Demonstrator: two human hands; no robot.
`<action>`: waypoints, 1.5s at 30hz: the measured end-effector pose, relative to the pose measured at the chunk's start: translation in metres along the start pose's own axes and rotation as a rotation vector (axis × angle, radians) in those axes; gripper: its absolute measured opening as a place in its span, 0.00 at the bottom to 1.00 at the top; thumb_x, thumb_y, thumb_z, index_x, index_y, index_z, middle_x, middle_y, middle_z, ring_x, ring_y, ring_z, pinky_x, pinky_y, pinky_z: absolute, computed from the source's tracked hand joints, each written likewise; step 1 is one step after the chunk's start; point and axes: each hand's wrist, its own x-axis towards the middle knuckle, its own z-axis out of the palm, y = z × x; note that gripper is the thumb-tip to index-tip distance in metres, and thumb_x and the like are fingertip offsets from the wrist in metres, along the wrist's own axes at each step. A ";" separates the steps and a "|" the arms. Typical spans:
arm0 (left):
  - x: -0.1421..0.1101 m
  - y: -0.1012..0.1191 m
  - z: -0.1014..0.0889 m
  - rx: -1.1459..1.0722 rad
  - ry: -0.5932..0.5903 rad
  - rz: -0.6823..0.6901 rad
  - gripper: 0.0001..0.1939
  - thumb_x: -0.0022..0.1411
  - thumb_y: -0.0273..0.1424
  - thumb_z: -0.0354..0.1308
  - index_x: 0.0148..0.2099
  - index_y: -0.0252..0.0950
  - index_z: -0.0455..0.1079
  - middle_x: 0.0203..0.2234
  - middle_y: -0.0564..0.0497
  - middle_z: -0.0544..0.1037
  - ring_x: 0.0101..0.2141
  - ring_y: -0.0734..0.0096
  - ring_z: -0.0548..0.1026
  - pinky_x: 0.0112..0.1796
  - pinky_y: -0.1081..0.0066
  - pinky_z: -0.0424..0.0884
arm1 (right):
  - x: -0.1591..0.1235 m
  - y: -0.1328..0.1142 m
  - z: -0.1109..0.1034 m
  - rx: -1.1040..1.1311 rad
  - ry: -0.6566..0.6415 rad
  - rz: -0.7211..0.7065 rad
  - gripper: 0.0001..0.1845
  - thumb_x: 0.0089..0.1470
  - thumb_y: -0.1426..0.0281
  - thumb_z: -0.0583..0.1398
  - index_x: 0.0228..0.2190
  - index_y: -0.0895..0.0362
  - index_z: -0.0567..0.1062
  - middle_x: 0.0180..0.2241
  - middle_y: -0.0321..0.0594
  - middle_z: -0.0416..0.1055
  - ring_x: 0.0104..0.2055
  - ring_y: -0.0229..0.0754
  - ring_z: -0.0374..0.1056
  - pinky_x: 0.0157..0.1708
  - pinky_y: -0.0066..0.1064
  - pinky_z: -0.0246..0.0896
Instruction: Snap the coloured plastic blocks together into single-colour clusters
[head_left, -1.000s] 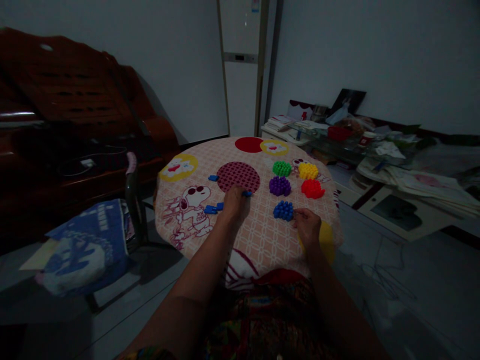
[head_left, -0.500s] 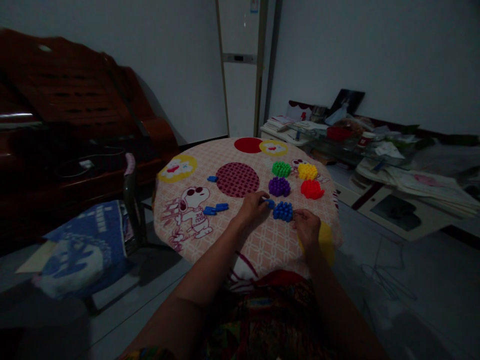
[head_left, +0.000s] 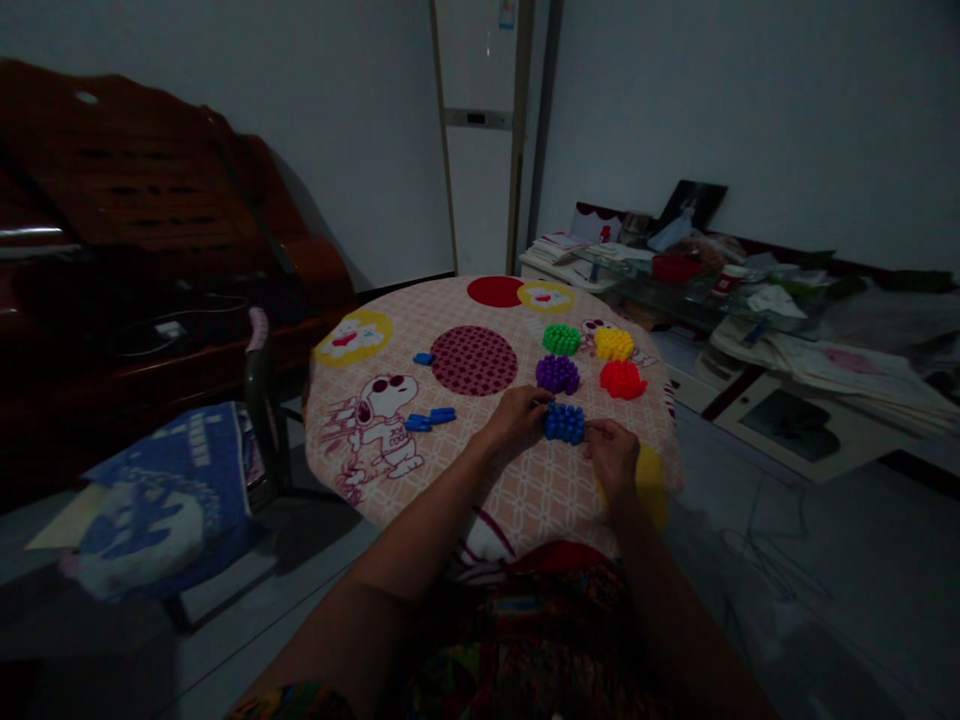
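A bumpy blue cluster of small rounded pieces (head_left: pixel 564 423) rests on the near right part of the round table between my two hands. My left hand (head_left: pixel 519 416) grips its left end, with the fingers closed; the fingertips are partly hidden. At the opposite end, my right hand (head_left: pixel 613 455) pinches the cluster's right side. Loose blue pieces (head_left: pixel 441 415) lie further left on the cloth, and another blue piece (head_left: pixel 424 358) sits beyond them beside a dark red printed circle.
Behind the blue cluster stand similar purple (head_left: pixel 557 375), green (head_left: pixel 561 339), yellow (head_left: pixel 613 344) and red clusters (head_left: pixel 623 379). A patterned cloth (head_left: pixel 360 400) covers the table. A chair with a blue cloth (head_left: pixel 172 500) is at left, a cluttered glass-topped stand (head_left: pixel 697 290) at right.
My left hand has moved slightly right, bringing the blue piece at its fingertips up against the cluster's left end. My right hand has stayed at the right side.
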 end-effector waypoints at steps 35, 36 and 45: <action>-0.043 -0.091 -0.068 0.279 0.234 -0.280 0.14 0.64 0.30 0.52 0.46 0.35 0.78 0.45 0.43 0.81 0.49 0.58 0.75 0.55 0.60 0.69 | 0.000 0.007 0.000 -0.053 0.003 -0.052 0.16 0.46 0.60 0.59 0.29 0.58 0.80 0.24 0.40 0.76 0.22 0.41 0.68 0.22 0.29 0.60; -0.036 -0.083 -0.058 0.268 0.202 -0.251 0.14 0.64 0.29 0.53 0.46 0.35 0.78 0.44 0.43 0.81 0.49 0.59 0.75 0.55 0.60 0.69 | 0.000 0.008 0.000 -0.056 0.003 -0.052 0.16 0.46 0.60 0.59 0.29 0.58 0.80 0.24 0.40 0.76 0.22 0.41 0.68 0.22 0.29 0.60; 0.028 -0.028 -0.040 0.169 0.099 -0.125 0.17 0.63 0.23 0.52 0.50 0.34 0.78 0.48 0.44 0.81 0.49 0.63 0.77 0.54 0.65 0.71 | 0.000 0.008 0.000 -0.016 -0.008 -0.021 0.18 0.45 0.60 0.59 0.32 0.59 0.80 0.24 0.40 0.76 0.21 0.40 0.67 0.21 0.29 0.61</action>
